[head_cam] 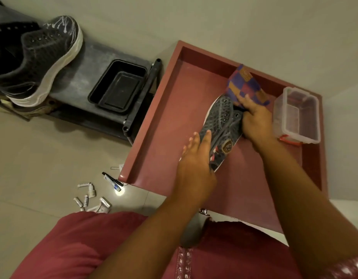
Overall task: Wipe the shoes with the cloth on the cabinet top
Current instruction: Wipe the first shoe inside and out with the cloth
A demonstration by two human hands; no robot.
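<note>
A dark grey high-top shoe point(221, 121) with a white sole lies on the reddish cabinet top point(174, 121). My left hand point(196, 158) rests flat against its heel side, fingers straight. My right hand point(254, 119) grips a purple, blue and orange checked cloth point(244, 85) and presses it against the shoe's upper near the laces. A second matching shoe point(35, 59) stands on a low dark rack at the far left.
A clear plastic box point(297, 115) with a lid sits on the cabinet top right beside my right hand. An empty black tray point(117, 87) lies on the dark rack point(81, 77). Small tubes and bottles point(91, 200) and a pen point(112, 180) litter the floor.
</note>
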